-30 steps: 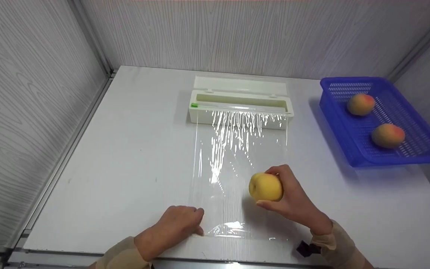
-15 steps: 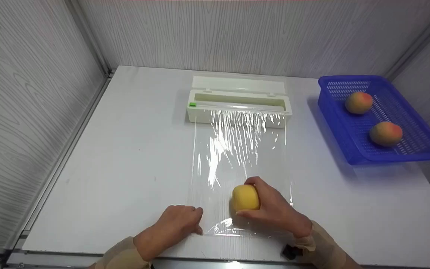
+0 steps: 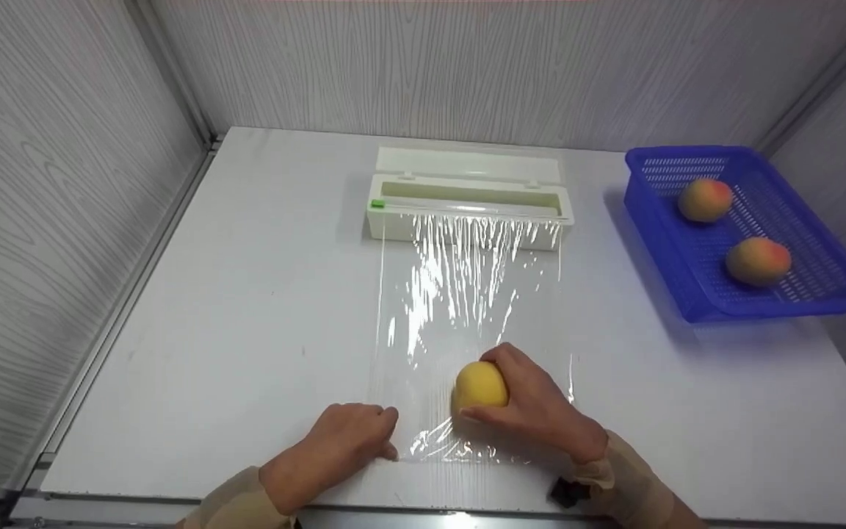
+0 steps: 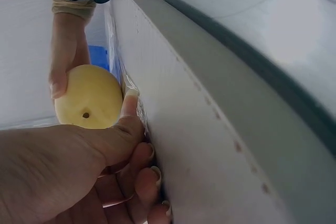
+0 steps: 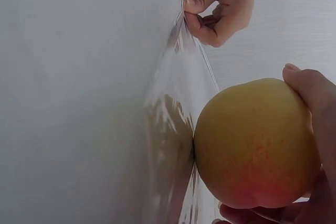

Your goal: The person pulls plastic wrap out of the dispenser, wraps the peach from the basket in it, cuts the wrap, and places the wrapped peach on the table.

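In the head view, my right hand [image 3: 544, 408] grips a yellow peach [image 3: 480, 385] low over the near part of a sheet of clear plastic wrap [image 3: 423, 301]. The right wrist view shows the peach's pink blush, with its side touching the wrap [image 5: 176, 114]. My left hand [image 3: 342, 447] pinches the near left corner of the sheet between thumb and finger, at the table's front. The other end of the wrap runs up into a white dispenser box [image 3: 377, 229], whose lid stands open. Part of the peach is hidden behind the right-hand fingers.
A blue basket [image 3: 662, 250] at the right holds two more peaches, a far one [image 3: 705, 200] and a nearer one [image 3: 758, 261]. A green slider [image 3: 377, 203] sits on the box's left end. Panels enclose the white table [image 3: 247, 330] at back and sides.
My right hand has brought the peach left and down onto the wrap, and it has tilted slightly since. The left hand has stayed on the corner.
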Motion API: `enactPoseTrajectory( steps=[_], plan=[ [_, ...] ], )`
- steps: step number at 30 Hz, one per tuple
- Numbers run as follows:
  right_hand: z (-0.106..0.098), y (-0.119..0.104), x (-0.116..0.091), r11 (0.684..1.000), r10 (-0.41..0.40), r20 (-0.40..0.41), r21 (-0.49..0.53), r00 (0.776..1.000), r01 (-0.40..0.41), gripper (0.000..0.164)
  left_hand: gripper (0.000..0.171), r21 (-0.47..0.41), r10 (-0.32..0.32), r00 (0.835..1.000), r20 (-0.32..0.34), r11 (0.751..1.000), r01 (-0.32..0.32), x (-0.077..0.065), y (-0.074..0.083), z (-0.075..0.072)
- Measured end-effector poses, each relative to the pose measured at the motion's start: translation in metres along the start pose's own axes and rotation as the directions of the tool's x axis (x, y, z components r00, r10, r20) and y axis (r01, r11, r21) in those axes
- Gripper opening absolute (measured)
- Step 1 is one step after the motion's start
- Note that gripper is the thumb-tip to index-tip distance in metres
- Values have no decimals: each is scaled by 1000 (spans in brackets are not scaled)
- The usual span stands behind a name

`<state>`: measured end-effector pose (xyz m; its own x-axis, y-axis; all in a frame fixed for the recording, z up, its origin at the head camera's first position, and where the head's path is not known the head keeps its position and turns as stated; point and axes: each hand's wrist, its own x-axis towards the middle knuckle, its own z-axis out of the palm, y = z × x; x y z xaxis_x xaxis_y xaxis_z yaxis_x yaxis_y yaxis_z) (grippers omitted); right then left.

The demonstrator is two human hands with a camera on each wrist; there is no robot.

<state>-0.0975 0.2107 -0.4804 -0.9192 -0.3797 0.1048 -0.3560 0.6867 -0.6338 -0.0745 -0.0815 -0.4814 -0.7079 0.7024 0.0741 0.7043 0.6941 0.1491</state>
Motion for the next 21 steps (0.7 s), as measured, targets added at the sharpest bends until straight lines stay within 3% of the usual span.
enactPoseTrajectory(
  steps=[9, 14, 21],
  plan=[
    [-4, 8, 1, 996, 33, 49, 85, 998, -37, 61, 24, 36, 150, 984, -99, 988, -147, -3, -3, -8],
    [-6, 7, 0, 994, 36, 64, 104, 997, -43, 67, 28, 53, 148, 987, -60, 988, -145, -2, 0, -16],
    [-8, 7, 2, 994, 32, 63, 101, 998, -38, 71, 34, 122, 180, 982, -57, 978, -172, 7, 11, -16]
  ],
)
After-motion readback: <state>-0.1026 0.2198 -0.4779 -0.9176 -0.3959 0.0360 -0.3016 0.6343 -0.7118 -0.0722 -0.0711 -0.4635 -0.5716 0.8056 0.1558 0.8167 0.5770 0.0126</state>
